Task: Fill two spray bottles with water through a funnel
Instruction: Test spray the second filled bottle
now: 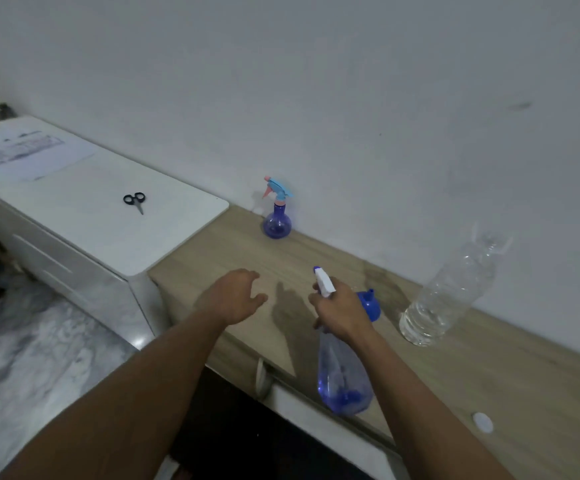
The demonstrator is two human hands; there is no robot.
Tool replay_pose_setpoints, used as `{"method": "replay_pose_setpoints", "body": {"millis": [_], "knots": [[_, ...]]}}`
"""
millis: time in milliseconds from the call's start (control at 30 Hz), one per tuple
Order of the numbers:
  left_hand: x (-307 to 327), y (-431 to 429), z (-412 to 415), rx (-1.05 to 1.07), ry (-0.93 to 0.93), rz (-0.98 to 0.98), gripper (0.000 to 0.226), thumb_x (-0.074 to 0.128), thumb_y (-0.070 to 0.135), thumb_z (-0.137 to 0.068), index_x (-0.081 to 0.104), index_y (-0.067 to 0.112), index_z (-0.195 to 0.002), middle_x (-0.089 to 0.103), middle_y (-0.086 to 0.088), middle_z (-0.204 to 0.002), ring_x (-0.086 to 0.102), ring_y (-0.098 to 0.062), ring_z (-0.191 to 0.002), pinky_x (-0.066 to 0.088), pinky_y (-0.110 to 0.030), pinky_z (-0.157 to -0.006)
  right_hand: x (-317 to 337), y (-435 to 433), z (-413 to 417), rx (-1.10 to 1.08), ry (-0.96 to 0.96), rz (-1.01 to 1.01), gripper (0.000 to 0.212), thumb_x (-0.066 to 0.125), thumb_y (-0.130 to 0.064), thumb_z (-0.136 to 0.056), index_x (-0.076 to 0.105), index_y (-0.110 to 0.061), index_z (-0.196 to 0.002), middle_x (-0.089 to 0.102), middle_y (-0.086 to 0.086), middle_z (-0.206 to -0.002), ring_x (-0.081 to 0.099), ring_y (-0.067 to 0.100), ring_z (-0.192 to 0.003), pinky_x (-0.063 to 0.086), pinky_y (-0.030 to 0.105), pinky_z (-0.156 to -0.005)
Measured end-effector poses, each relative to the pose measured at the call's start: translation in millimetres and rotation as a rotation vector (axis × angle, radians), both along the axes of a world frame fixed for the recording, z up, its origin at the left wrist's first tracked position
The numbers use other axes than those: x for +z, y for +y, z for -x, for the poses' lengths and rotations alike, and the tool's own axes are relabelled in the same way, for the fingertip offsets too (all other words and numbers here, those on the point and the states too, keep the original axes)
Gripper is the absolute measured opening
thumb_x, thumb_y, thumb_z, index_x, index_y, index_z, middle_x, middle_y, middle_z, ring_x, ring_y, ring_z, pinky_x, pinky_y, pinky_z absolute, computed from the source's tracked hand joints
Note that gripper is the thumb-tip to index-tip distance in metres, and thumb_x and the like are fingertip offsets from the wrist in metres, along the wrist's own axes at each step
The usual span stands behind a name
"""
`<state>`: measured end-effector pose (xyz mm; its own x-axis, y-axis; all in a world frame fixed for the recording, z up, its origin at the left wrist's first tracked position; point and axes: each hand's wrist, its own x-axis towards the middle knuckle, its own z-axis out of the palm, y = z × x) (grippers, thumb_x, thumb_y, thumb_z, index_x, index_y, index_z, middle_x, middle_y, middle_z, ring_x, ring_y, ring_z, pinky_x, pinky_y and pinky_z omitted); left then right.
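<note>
Right hand [342, 313] fingers [316, 301] are wrapped round the neck of the blue spray bottle [344, 379], held over the edge of the counter [489, 375]. Left hand [236, 296] is spread loosely alongside, empty. Blue funnel [371, 303] is seen just behind the right hand.

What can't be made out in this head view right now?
All in the head view:
Blue plastic funnel: mostly hidden behind the right hand; spout unseen.
Tall translucent blue spray bottle with white trigger: neck covered by that hand; water level unclear.
Small round blue spray bottle at the wall: too small to judge fill.
Clear plastic water bottle: top blurred against the wall.
</note>
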<state>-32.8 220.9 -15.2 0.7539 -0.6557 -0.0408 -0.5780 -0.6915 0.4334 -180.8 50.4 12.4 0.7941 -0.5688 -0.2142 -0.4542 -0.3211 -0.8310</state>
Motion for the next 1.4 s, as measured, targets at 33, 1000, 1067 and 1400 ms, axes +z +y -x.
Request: {"method": "replay_pose_setpoints", "body": {"millis": [33,1000,1067,1400], "knots": [[2,4,-5,0.002,-0.017,-0.020,0.062,0.062,0.047,-0.094,0.049,0.014,-0.146,0.054,-0.008,-0.145,0.049,-0.023,-0.134,0.037,-0.032,-0.109,2,6,1,0.031,0.033,-0.018,0.013,0.053,-0.022,-0.085,0.059,-0.017,-0.094,0.065,0.002,-0.074,0.072,0.029,-0.058,0.053,0.037,-0.057],[13,46,-9,0.086,-0.016,-0.129,0.059,0.062,0.043,-0.094,0.048,0.019,-0.146,0.058,-0.008,-0.141,0.056,-0.024,-0.129,0.047,-0.039,-0.105,8,45,52,0.078,0.168,-0.074,0.029,0.063,-0.040,-0.084,0.061,-0.011,-0.083,0.066,0.006,-0.064,0.071,0.028,-0.050,0.047,0.029,-0.052],[12,46,-9,0.087,-0.016,-0.134,0.059,0.061,0.043,-0.094,0.047,0.019,-0.146,0.058,-0.008,-0.141,0.055,-0.024,-0.129,0.046,-0.040,-0.105,7,43,54,0.087,0.159,-0.062,0.027,0.063,-0.040,-0.083,0.062,-0.013,-0.084,0.067,0.005,-0.064,0.071,0.027,-0.051,0.048,0.029,-0.053],[12,42,-10,0.084,-0.003,-0.135,0.058,0.061,0.042,-0.095,0.046,0.019,-0.147,0.057,-0.008,-0.142,0.056,-0.025,-0.128,0.047,-0.040,-0.105,16,36,54,0.111,0.150,-0.108,0.041,0.065,-0.049,-0.083,0.063,-0.008,-0.083,0.068,0.000,-0.071,0.071,0.029,-0.053,0.047,0.028,-0.055]]}}
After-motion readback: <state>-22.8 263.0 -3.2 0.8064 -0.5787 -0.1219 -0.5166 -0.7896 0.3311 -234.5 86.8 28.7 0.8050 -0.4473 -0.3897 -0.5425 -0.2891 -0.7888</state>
